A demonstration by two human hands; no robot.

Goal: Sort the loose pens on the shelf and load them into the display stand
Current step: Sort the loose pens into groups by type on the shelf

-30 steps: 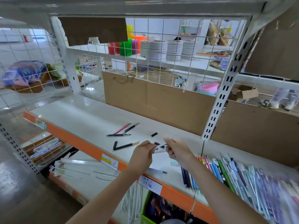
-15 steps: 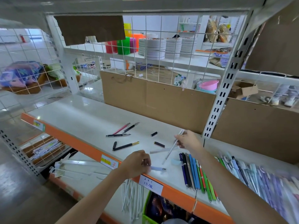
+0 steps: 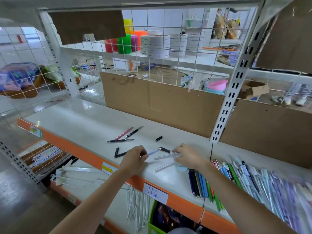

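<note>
Far left below shelf (image 3: 70,122) level: wire tray w/ packaged stationery (image 3: 43,156). On shelf, left of centre, well back from orange front edge: pink pen (image 3: 124,133) and black pen (image 3: 134,132) lying side by side at a slant, another black pen (image 3: 120,140) just in front of them, nearly level. Nearer front edge: black pen and separate cap (image 3: 116,151), partly hidden behind left hand. Left hand (image 3: 134,160) near front edge, fingers curled, pinching a light blue pen (image 3: 152,152), tip pointing right and toward back. Just beyond tip: short black cap (image 3: 164,149); another small black cap (image 3: 158,138) further back, apart. Between hands: clear pen sleeve (image 3: 166,156), second clear sleeve (image 3: 164,166) just in front, angled toward front edge. Right hand (image 3: 187,157) fingers bent down onto right end of rear sleeve; grip vs. mere touch — can't tell, blurred. Right of seam in shelf: row of sorted pens (image 3: 200,184) side by side, dark blue, blue, green, ends reaching front edge. Far right: packaged pens (image 3: 270,184) in pale sleeves, fanned across right end of shelf. Display stand not identifiable. Cardboard panel (image 3: 162,105) along back edge.
</note>
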